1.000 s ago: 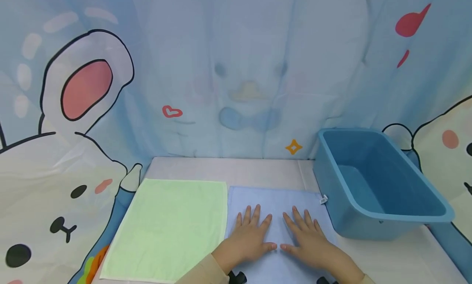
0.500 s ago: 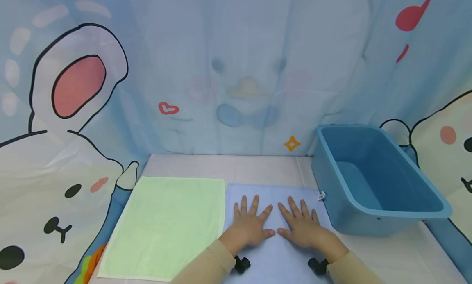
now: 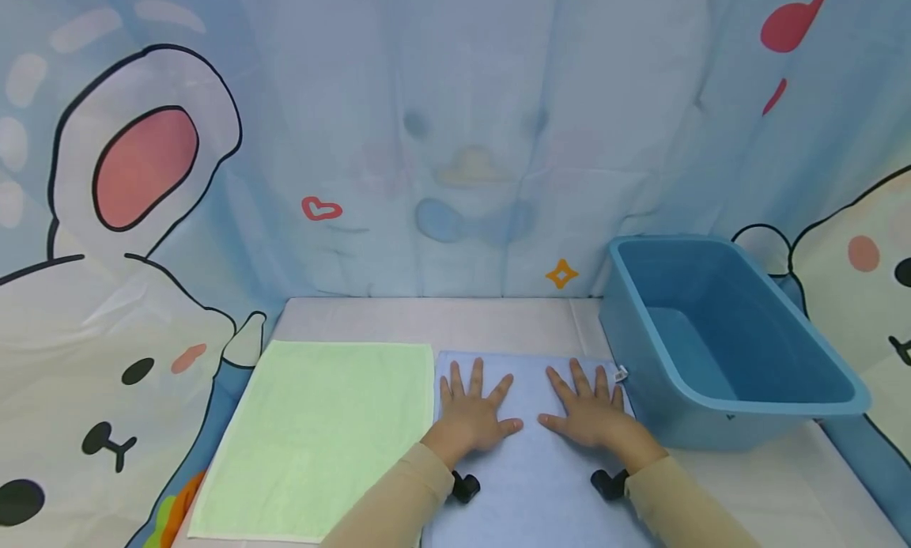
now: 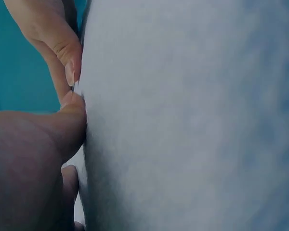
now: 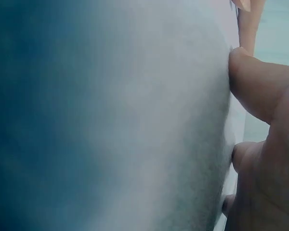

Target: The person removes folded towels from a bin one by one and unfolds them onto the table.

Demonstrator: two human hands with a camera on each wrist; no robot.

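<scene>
A pale blue towel (image 3: 541,485) lies spread flat on the white table, with a small white tag (image 3: 621,373) at its far right corner. My left hand (image 3: 471,417) rests on the towel's left half, fingers straight and spread. On the right half, my right hand (image 3: 594,413) lies palm down in the same way, its fingers near the tagged corner. The thumbs point toward each other with a gap of cloth between them. In the left wrist view the thumb (image 4: 70,122) touches the cloth surface; the right wrist view shows that thumb (image 5: 253,79) against it too.
A light green towel (image 3: 320,437) lies flat to the left, its edge alongside the blue one. At the right stands a blue plastic bin (image 3: 683,421), close against the blue towel's right edge. A printed curtain (image 3: 342,121) hangs behind the table (image 3: 441,319).
Both hands have slid forward over the blue towel toward its far edge, and the right one has also shifted slightly outward. The head view has tilted a little.
</scene>
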